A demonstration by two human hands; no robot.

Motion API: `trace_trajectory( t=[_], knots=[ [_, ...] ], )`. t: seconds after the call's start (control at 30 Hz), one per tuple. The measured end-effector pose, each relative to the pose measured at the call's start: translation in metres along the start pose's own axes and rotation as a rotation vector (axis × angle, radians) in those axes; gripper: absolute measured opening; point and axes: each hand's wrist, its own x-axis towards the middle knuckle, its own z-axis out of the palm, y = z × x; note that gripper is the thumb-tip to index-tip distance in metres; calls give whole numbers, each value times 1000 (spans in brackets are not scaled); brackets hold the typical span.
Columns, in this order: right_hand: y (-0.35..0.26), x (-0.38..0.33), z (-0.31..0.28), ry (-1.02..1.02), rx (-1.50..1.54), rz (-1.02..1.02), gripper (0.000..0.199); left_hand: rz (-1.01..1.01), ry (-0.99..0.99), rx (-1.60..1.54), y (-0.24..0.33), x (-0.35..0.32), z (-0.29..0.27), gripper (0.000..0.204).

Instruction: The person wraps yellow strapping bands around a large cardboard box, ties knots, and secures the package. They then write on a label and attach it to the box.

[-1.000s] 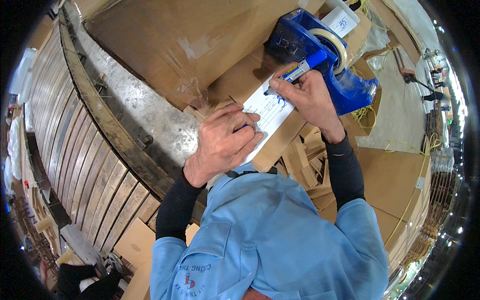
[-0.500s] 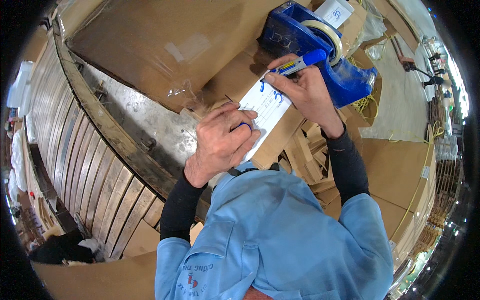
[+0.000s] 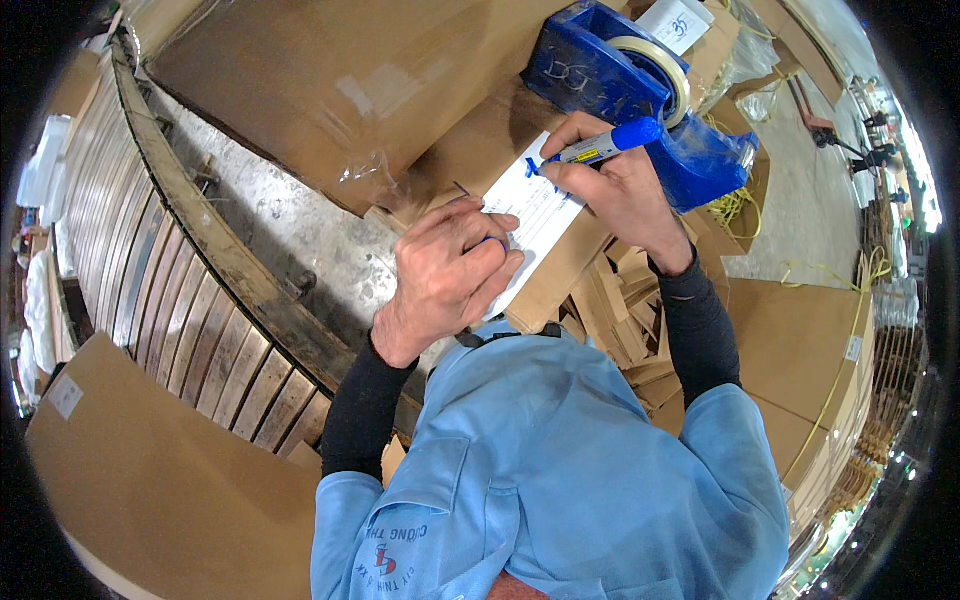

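My right hand [image 3: 625, 190] grips a marker [image 3: 600, 147] with a white body and a blue end, its tip on a white printed paper form [image 3: 540, 225]. Blue handwritten strokes show on the upper part of the form. Curled fingers of my left hand [image 3: 450, 265] press on the form's left edge and hold it. A small blue arc shows between those fingers; what it is I cannot make out. Under the form lies brown cardboard [image 3: 560, 258]. Just beyond my right hand stands a blue tape dispenser [image 3: 590, 65] with a roll of pale tape [image 3: 655, 72].
A large cardboard box [image 3: 300, 90] stands ahead on the left, beside a slatted wooden conveyor [image 3: 190, 330]. Another carton [image 3: 170, 480] is at the lower left. Cut cardboard strips [image 3: 620, 310] fill a space by my right forearm. Yellow strapping [image 3: 735, 215] lies behind the dispenser.
The marker tip has shifted slightly on the form, and more blue strokes show there. A carton has come further into view at the lower left. My left hand stays in place.
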Motion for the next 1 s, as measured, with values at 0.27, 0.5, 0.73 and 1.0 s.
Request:
trace_trajectory(
  t=[0.27,0.5,0.73,1.0],
  knots=[
    [1,-4,-3,73,1,-37,14,3,7,7,3,1,3,25],
    [1,-15,10,347,-71,-127,21,-19,11,3,1,1,-1,22],
    [6,-6,5,292,-61,-100,22,-21,5,12,-5,2,-5,19],
    [1,-10,3,261,-76,-69,22,-3,15,2,0,4,-3,17]
  ],
)
